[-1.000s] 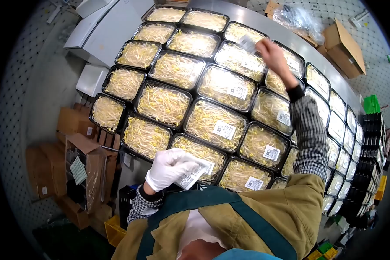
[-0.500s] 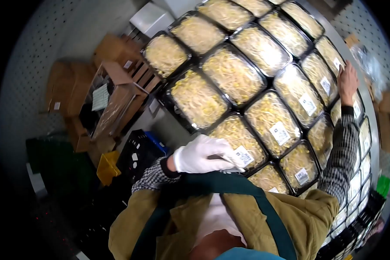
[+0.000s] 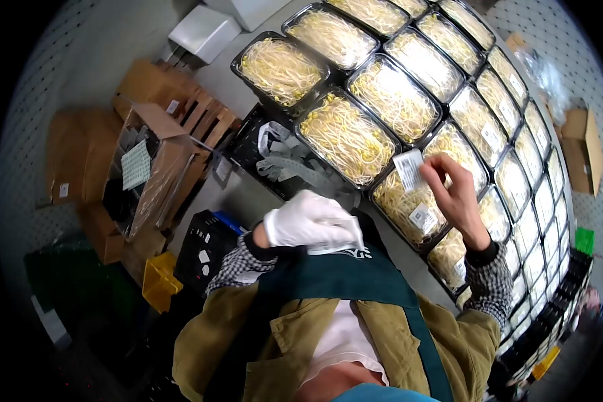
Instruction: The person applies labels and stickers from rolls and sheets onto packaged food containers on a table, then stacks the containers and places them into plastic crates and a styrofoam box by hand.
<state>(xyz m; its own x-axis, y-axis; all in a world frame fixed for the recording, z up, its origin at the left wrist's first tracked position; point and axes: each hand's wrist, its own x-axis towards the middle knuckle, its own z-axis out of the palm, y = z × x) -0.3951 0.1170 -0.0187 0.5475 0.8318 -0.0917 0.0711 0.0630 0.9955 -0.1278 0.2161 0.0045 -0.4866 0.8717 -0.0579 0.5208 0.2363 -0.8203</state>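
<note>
My bare right hand (image 3: 454,194) pinches a white printed label (image 3: 409,169) between thumb and fingers, above a tray of bean sprouts (image 3: 398,201). That tray bears another label (image 3: 423,218) on its clear film. In front of the apron, my white-gloved left hand (image 3: 311,223) is closed on what looks like a folded white strip, mostly hidden by the glove. Beyond it lies an unlabelled sprout tray (image 3: 347,139). Several black trays of sprouts stand in rows; those to the right carry labels, while those at the far left show none.
Left of the trays, a black crate (image 3: 251,137) holds loose translucent strips (image 3: 291,167). Cardboard boxes (image 3: 80,157), a wooden pallet (image 3: 208,117) and a yellow bin (image 3: 161,281) stand on the left. An open carton (image 3: 576,151) is at the far right.
My right hand has come back from the far right trays toward the middle and now holds a label. The view has shifted; my left hand stays near the apron, closed.
</note>
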